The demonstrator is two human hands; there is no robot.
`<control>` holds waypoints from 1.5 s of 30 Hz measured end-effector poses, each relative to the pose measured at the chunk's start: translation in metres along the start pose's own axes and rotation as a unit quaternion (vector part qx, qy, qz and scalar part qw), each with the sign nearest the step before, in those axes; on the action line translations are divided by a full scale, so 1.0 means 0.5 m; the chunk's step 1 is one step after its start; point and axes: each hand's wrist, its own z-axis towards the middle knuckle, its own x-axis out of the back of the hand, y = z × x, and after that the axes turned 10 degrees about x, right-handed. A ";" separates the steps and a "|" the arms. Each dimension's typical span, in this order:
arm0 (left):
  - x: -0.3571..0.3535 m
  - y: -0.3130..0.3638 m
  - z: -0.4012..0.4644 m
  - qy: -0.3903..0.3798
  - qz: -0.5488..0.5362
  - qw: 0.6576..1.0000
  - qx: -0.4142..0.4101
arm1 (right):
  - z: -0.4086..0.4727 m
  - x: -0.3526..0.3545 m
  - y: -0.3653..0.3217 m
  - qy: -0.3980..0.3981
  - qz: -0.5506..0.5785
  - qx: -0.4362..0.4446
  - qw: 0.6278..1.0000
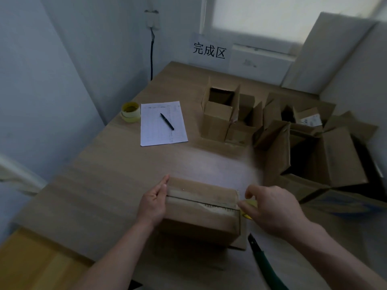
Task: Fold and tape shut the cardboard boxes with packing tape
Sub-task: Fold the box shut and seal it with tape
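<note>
A small cardboard box [201,216] with its flaps folded down lies on the wooden table [109,176] in front of me. A strip of tape runs along its top seam. My left hand [152,204] presses flat against the box's left end, fingers straight. My right hand [272,208] is at the box's right end and holds a yellow tape roll [250,208], mostly hidden under my fingers.
Several open cardboard boxes [222,114] crowd the right half of the table. A paper sheet [162,124] with a black pen [167,121] lies at the back left, beside two stacked yellow tape rolls [130,111]. A green-handled cutter [258,250] lies near my right forearm.
</note>
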 end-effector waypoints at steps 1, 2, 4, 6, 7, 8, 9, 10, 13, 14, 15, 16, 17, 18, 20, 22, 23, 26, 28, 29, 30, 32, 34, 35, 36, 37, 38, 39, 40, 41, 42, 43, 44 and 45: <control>0.000 -0.001 0.000 0.001 0.003 1.000 -0.001 | -0.003 -0.008 0.004 0.003 -0.007 -0.006 1.000; 0.000 -0.002 0.001 0.004 0.006 1.000 -0.001 | -0.007 -0.018 0.010 0.006 -0.011 -0.011 1.000; 0.000 -0.005 0.004 0.010 0.006 1.000 -0.002 | -0.012 -0.039 0.016 0.004 -0.011 -0.016 1.000; -0.001 -0.008 0.006 0.008 0.007 1.000 -0.005 | -0.008 -0.061 0.020 -0.006 0.002 -0.023 1.000; -0.001 -0.009 0.006 0.007 0.009 1.000 -0.007 | -0.004 -0.072 0.021 -0.016 0.016 -0.030 0.999; -0.002 -0.010 0.005 0.008 0.011 1.000 -0.008 | -0.002 -0.082 0.023 -0.028 0.035 -0.042 0.998; -0.002 -0.009 0.005 0.010 0.012 1.000 -0.010 | -0.001 -0.090 0.026 -0.041 0.062 -0.060 0.995; -0.003 -0.008 0.004 0.012 0.018 1.000 -0.012 | -0.002 -0.098 0.032 -0.045 0.101 -0.078 0.991; -0.003 -0.001 -0.002 0.027 0.131 0.991 -0.020 | 0.004 -0.105 0.048 -0.013 0.165 -0.076 0.983; -0.002 0.009 -0.003 0.039 0.237 0.970 -0.022 | 0.015 -0.103 0.053 -0.009 0.152 -0.046 0.987; -0.001 0.021 -0.003 0.051 0.356 0.933 -0.022 | 0.030 -0.097 0.052 -0.019 0.140 -0.011 0.990; -0.004 0.037 0.000 0.060 0.449 0.891 -0.020 | 0.045 -0.090 0.048 -0.045 0.141 0.024 0.989; -0.012 0.053 0.003 0.063 0.500 0.864 -0.015 | 0.058 -0.089 0.044 -0.084 0.161 0.050 0.982; -0.029 0.067 0.001 0.059 0.523 0.850 -0.014 | 0.065 -0.093 0.039 -0.122 0.197 0.061 0.971; -0.083 0.083 -0.012 0.034 0.540 0.840 -0.037 | 0.063 -0.108 0.031 -0.151 0.259 0.054 0.952; -0.151 0.077 -0.039 -0.004 0.537 0.838 -0.098 | 0.054 -0.121 0.024 -0.138 0.265 0.044 0.953; -0.178 0.070 -0.053 -0.028 0.534 0.834 -0.135 | 0.051 -0.126 0.022 -0.128 0.267 0.036 0.954; -0.177 0.068 -0.053 -0.107 0.530 0.799 -0.261 | 0.045 -0.128 0.013 -0.091 0.301 0.001 0.949; -0.115 0.062 -0.028 -0.067 0.493 0.801 -0.334 | 0.042 -0.130 0.005 -0.062 0.298 -0.015 0.952; -0.075 0.055 -0.013 0.003 0.455 0.832 -0.317 | 0.040 -0.133 -0.002 -0.047 0.298 -0.024 0.953; -0.036 0.050 0.004 0.074 0.420 0.869 -0.252 | 0.041 -0.137 -0.009 -0.029 0.307 -0.041 0.951; 0.004 0.042 0.014 0.095 0.353 0.926 -0.091 | 0.043 -0.149 -0.026 -0.005 0.330 -0.080 0.941; -0.005 0.047 0.022 0.071 0.265 0.960 -0.054 | 0.045 -0.154 -0.047 0.005 0.336 -0.112 0.935; -0.019 0.057 0.026 0.085 0.211 0.973 -0.049 | 0.045 -0.152 -0.055 0.005 0.335 -0.126 0.934; -0.030 0.072 0.033 0.110 0.148 0.983 -0.025 | 0.047 -0.149 -0.060 0.003 0.324 -0.138 0.936; -0.040 0.087 0.038 0.124 0.083 0.989 0.015 | 0.049 -0.145 -0.065 -0.005 0.301 -0.147 0.942; -0.051 0.098 0.041 0.117 0.018 0.991 0.053 | 0.053 -0.141 -0.070 -0.019 0.272 -0.155 0.949; -0.066 0.102 0.042 0.093 -0.021 0.993 0.068 | 0.058 -0.136 -0.075 -0.037 0.248 -0.165 0.954; -0.081 0.101 0.037 0.053 -0.016 0.997 0.053 | 0.061 -0.131 -0.080 -0.055 0.236 -0.176 0.954; -0.097 0.095 0.031 0.005 0.014 1.000 0.021 | 0.064 -0.130 -0.085 -0.070 0.236 -0.186 0.951; -0.111 0.086 0.028 -0.042 0.040 0.998 -0.010 | 0.066 -0.131 -0.088 -0.078 0.250 -0.196 0.945; -0.116 0.080 0.026 -0.085 0.051 0.995 -0.029 | 0.066 -0.134 -0.088 -0.083 0.279 -0.207 0.934; -0.114 0.076 0.031 -0.120 0.058 0.991 -0.033 | 0.066 -0.138 -0.087 -0.085 0.321 -0.216 0.918; -0.111 0.074 0.039 -0.145 0.063 0.987 -0.034 | 0.066 -0.141 -0.086 -0.085 0.367 -0.224 0.899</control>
